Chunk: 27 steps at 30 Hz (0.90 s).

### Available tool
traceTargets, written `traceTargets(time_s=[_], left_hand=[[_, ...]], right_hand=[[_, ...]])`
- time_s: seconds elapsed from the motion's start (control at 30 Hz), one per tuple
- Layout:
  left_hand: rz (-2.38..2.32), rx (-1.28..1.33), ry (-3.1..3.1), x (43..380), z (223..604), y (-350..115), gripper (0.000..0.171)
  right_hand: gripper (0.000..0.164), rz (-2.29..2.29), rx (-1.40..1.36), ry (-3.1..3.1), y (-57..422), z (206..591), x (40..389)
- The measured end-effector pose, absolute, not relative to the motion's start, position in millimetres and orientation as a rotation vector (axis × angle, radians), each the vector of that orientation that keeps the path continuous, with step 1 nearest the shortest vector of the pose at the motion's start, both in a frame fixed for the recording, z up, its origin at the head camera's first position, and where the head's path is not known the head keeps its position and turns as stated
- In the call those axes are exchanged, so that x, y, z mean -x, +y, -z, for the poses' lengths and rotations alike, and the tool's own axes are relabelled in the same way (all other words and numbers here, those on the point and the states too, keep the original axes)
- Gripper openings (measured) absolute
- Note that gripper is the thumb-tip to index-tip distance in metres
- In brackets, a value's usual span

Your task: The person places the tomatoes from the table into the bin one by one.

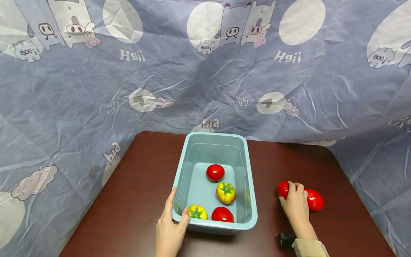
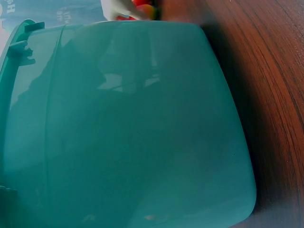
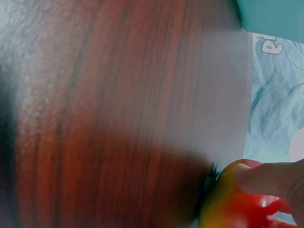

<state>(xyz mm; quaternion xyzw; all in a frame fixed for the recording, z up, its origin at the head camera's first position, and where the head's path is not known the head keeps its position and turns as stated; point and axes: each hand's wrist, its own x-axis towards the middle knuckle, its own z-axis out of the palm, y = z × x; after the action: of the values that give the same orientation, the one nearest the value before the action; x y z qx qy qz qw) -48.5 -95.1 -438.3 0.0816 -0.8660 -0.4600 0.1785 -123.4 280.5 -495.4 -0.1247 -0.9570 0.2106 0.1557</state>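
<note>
Grey-blue backdrop (image 1: 179, 76) is hung behind a dark brown tabletop (image 1: 147, 178). At left, the left hand (image 1: 171, 228) is found clamped on the near left corner of the tub (image 1: 252, 200), thumb over the rim and fingers along the outer side. Inside, from the left, are noted a near yellow tomato (image 1: 197, 212), a far red tomato (image 1: 215, 172), a near red tomato (image 1: 222, 214) and a mid yellow tomato (image 1: 226, 193). Right of the tub, the right hand (image 1: 295, 203) is placed well apart from the left, thumb and fingers curled round the held tomato (image 1: 283, 189). An outer tomato (image 1: 316, 201) is seen just beyond; whether it is touched cannot be told.

Glossy skin is judged slippery: the thumb should be squarely opposed by the fingers, without hard squeezing. Nudging of the outer tomato should be avoided, as rolling is possible. Should the rim be crossed, it should be cleared generously and the tomato lowered, not dropped. Even, light pressure by the left hand is advised against tipping.

Writing was checked from the left. On the backdrop, "BOO" lettering (image 1: 27, 51) and "Haii" lettering (image 1: 132, 55) are read, both repeated further right; inverted "pig" lettering (image 1: 211, 124) is also read. Smaller inverted words could not be read with confidence. No brand or label was observed on the tub or tomatoes.
</note>
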Motion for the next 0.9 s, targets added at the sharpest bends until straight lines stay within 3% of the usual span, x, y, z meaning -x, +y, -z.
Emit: traceTargets(time_s=[0.9], left_hand=[[1.288,-0.222,-2.452,50,438,-96,0.066]], right_hand=[[0.071,-0.656,0.377,-2.682,274,502,120]])
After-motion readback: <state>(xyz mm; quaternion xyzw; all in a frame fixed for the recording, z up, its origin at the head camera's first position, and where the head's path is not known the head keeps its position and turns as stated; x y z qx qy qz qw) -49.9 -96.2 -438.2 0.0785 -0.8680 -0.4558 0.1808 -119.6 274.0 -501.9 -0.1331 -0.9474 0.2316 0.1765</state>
